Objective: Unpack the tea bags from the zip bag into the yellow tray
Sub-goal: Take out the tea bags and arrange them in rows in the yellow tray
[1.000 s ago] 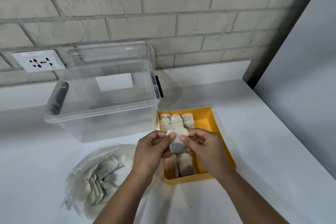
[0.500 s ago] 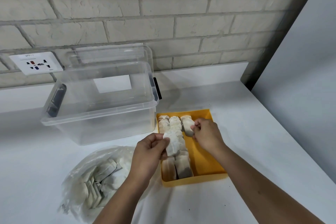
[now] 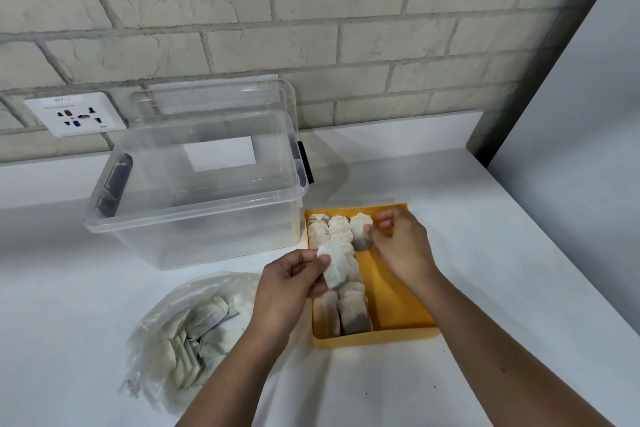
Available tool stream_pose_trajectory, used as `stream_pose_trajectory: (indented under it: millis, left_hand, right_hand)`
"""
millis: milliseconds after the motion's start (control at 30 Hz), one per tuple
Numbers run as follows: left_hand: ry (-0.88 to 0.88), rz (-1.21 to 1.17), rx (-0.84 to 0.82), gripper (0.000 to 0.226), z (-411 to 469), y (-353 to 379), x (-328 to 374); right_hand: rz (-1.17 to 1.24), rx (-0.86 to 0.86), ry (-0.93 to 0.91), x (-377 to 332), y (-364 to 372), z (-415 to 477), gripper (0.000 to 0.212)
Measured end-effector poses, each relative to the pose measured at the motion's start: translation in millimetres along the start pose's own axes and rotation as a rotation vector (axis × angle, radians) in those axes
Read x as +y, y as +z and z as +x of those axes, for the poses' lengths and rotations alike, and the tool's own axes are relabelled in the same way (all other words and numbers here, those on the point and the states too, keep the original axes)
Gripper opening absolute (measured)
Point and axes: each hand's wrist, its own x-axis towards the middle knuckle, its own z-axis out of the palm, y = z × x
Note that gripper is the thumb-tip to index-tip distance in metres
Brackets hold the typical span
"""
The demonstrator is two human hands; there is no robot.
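Leftmost, the zip bag (image 3: 194, 326) lies slumped on the white counter (image 3: 502, 253), left of the left hand's fingers and nearer the person, with many tea bags inside. The left hand (image 3: 287, 291) hovers at the tray's left wall, thumb and fingers pinched on the upper end of a loose tea bag (image 3: 334, 265), which hangs just right of those fingertips, above the filled columns. Its long axis runs roughly along the tray's length, tipped a little to the left at the top.

The yellow tray (image 3: 398, 291) holds two full columns directly under that bag. Its third lane is bare except at the far end, where the right hand (image 3: 401, 246) has thumb and curled fingers closed on the far tea bag (image 3: 360, 230), just left of its fingertips.

The open lane lies right of the left fingers and toward the person from the right ones. I judge the left hand, already holding a bag aligned with the lane, only needs a short shift rightward.
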Motion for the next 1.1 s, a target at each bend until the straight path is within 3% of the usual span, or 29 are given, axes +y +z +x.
stream_pose_trajectory:
  millis: [100,167,300,400,567,767,1100]
  left_hand:
    - [0.021,0.014,-0.003,0.015,0,1,4]
    - [0.039,0.036,-0.015,0.018,0,4,7]
    - [0.173,0.204,0.018,0.006,-4,6,8]
    - [0.353,0.549,0.097,0.028,-5,0,4]
    - [0.467,0.702,0.117,0.042,-8,-2,-1]
    - [0.392,0.743,0.166,0.046,-5,-9,-4]
    - [0.292,0.764,0.099,0.036,-3,-10,-6]
  right_hand:
    - [0.458,-0.220,0.058,-14,-18,-33,0.018]
    - [0.606,-0.363,0.059,-19,-20,-50,0.013]
    - [0.519,-0.291,-0.001,-13,-15,-60,0.009]
    - [0.377,-0.171,-0.013,-3,-21,-54,0.006]
    - [0.147,-0.122,0.000,7,-18,-32,0.006]
    - [-0.168,-0.077,-0.041,7,1,-14,0.010]
    - [-0.192,-0.110,0.038,9,18,-1,0.009]
